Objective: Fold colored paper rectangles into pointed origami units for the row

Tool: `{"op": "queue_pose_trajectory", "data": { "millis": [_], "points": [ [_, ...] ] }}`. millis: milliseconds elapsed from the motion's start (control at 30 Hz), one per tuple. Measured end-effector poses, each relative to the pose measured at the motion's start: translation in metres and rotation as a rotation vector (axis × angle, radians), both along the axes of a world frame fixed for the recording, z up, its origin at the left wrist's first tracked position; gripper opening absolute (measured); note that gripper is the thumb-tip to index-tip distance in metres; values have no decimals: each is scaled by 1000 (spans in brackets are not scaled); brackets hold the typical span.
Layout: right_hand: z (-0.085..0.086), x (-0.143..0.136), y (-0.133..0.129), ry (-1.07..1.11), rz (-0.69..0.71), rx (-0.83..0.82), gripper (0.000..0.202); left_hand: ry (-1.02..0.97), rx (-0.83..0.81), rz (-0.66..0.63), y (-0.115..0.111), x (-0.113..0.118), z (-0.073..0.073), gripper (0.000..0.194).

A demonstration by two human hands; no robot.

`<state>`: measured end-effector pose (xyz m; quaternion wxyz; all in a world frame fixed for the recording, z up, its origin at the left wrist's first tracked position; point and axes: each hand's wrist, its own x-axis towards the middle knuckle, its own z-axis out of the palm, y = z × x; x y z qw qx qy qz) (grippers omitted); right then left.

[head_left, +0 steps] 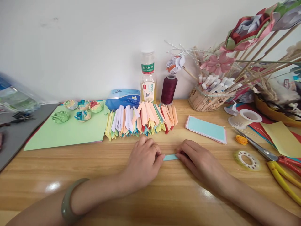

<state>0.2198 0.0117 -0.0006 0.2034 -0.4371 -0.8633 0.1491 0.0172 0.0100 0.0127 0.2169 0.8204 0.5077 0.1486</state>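
Observation:
A narrow light-blue folded paper strip (171, 157) lies low over the wooden table, stretched between both hands. My left hand (145, 157) is closed, its thumb and fingers pinching the strip's left end. At the other end, my right hand (199, 157) pinches the paper with fingers curled together. Just beyond the left hand stands a row of folded paper pieces (141, 119) in white, peach, yellow and other colours. Beyond the right hand lies a stack of rectangular paper sheets (207, 128), light blue on top.
Folded paper flowers (60, 116) rest on green sheets (68, 136) at left. Behind are a tissue pack (123, 99), bottle (148, 77), thread cone (169, 89) and marker basket (207, 99). At right lie a tape roll (246, 159), ribbon spool (245, 118), scissors (268, 153) and yellow-handled tool (282, 179).

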Motion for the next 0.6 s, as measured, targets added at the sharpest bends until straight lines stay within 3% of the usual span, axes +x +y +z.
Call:
{"op": "queue_pose_trajectory", "data": {
  "millis": [233, 600],
  "points": [
    [2, 0, 4, -92, -56, 23, 14, 57, -17, 11, 2, -3, -1, 11],
    [4, 20, 13, -13, -3, -153, 13, 36, -50, -37, 4, -10, -2, 8]
  ]
}}
